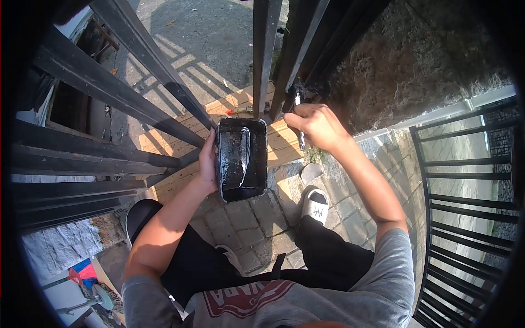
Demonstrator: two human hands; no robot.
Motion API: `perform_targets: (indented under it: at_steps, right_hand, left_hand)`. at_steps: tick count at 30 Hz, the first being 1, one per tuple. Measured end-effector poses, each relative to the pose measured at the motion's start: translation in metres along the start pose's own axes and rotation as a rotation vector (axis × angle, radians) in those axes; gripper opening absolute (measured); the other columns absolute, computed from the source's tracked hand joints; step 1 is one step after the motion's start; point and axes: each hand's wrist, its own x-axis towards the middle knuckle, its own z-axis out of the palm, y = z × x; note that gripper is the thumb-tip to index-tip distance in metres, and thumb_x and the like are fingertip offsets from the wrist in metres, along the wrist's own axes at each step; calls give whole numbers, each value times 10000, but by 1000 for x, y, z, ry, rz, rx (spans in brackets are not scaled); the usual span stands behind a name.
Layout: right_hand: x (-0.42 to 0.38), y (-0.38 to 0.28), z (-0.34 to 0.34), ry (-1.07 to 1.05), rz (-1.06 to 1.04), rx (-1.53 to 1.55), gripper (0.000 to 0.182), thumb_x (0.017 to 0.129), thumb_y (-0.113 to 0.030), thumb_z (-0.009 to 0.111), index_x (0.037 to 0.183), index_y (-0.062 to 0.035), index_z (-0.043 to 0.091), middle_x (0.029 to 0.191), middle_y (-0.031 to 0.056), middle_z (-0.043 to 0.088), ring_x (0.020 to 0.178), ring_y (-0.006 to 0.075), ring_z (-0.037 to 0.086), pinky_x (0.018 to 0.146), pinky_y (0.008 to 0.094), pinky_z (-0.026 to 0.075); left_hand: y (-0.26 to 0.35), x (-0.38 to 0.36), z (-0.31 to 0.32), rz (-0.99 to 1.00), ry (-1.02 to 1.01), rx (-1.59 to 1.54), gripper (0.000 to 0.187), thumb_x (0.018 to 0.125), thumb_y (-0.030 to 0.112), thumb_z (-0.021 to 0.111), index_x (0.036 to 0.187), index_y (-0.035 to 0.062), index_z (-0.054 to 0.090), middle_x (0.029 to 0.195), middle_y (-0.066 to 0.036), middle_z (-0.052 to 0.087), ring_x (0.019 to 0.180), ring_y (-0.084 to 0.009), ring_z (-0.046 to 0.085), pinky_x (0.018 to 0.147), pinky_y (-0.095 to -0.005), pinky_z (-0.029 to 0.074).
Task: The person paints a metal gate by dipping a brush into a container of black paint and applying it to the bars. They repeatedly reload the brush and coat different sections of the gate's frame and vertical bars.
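My left hand (207, 164) grips the left side of a black rectangular paint tray (242, 191), with wet black paint and pale glossy streaks inside. Closed around a slim paintbrush (301, 142) is my right hand (318, 126), to the right of the tray. The brush's dark head is up against the lower end of a black metal fence bar (300, 54), beside the rough wall; its tip blends into the dark paint there.
Tan perforated boards (229, 103) lie under the fence bars (147, 60). A mossy stone wall (415, 71) rises at the right, with a black railing (465, 205) below it. Grey paving (262, 218) lies around my shoes. Red and blue items (83, 272) sit at lower left.
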Motion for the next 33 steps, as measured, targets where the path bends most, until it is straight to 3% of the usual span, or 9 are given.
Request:
perform_targets:
  at_steps: [3, 4, 8, 11, 14, 17, 21, 26, 33]
  right_hand:
    - [-1, 7, 3, 301, -98, -98, 181, 731, -91, 681, 848, -135, 550, 686, 42, 484, 662, 233, 620, 598, 388, 526]
    - [-6, 12, 13, 306, -103, -145, 158, 757, -108, 671, 846, -139, 544, 690, 28, 491, 683, 213, 635, 611, 363, 538]
    - [-24, 22, 80, 98, -119, -249, 136, 816, -122, 638, 926, -139, 561, 732, 26, 560, 738, 204, 687, 663, 337, 569]
    - [-19, 15, 100, -26, -2, -276, 174, 791, -89, 637, 947, -139, 576, 753, 44, 580, 736, 235, 682, 621, 377, 555]
    - [-9, 12, 90, 169, -34, -183, 167, 807, -96, 628, 961, -132, 574, 759, 54, 599, 742, 248, 690, 619, 383, 556]
    - [-18, 20, 100, 111, -40, -230, 133, 861, -120, 599, 992, -140, 586, 770, 54, 623, 733, 234, 716, 622, 360, 566]
    - [-27, 28, 127, -235, -9, -279, 107, 867, -128, 598, 972, -153, 594, 763, 54, 619, 705, 229, 711, 600, 355, 556]
    - [-23, 16, 108, 148, -55, -205, 119, 840, -118, 611, 950, -159, 593, 769, 49, 625, 736, 212, 709, 582, 364, 549]
    - [-37, 31, 142, -235, 19, -209, 208, 883, -137, 573, 1088, -169, 588, 849, 80, 685, 697, 240, 721, 578, 398, 548]
  left_hand:
    - [0, -4, -1, -41, 56, 5, 803, 1031, 660, 294, 1498, 31, 465, 1387, -229, 608, 1207, -344, 664, 1044, -497, 552]
    - [0, -5, -2, -37, 68, 15, 805, 1030, 662, 293, 1499, 30, 465, 1382, -229, 612, 1207, -342, 664, 1044, -495, 553]
    - [2, -4, -6, -14, 65, 45, 822, 1018, 683, 326, 1490, 27, 476, 1375, -224, 619, 1219, -338, 658, 1064, -488, 535]
    - [0, -5, -8, -9, 48, 45, 828, 1012, 691, 349, 1487, 26, 479, 1373, -223, 622, 1219, -337, 657, 1068, -484, 531]
    - [1, -8, -6, -21, 61, 41, 808, 1030, 661, 292, 1491, 23, 475, 1377, -230, 617, 1206, -341, 664, 1044, -491, 551]
    - [1, -11, -3, -18, 91, 34, 799, 1039, 649, 269, 1492, 23, 475, 1380, -229, 615, 1202, -343, 667, 1033, -494, 560]
    - [6, -12, -5, 8, 81, 45, 796, 1037, 652, 289, 1492, 27, 476, 1379, -222, 617, 1202, -344, 666, 1033, -494, 559]
    - [7, -15, -5, 14, 113, 16, 789, 1037, 655, 297, 1489, 36, 482, 1369, -218, 624, 1196, -339, 669, 1033, -492, 558]
    - [6, -14, -5, 15, 144, 47, 790, 1036, 656, 305, 1485, 32, 484, 1365, -218, 626, 1190, -338, 671, 1028, -489, 560]
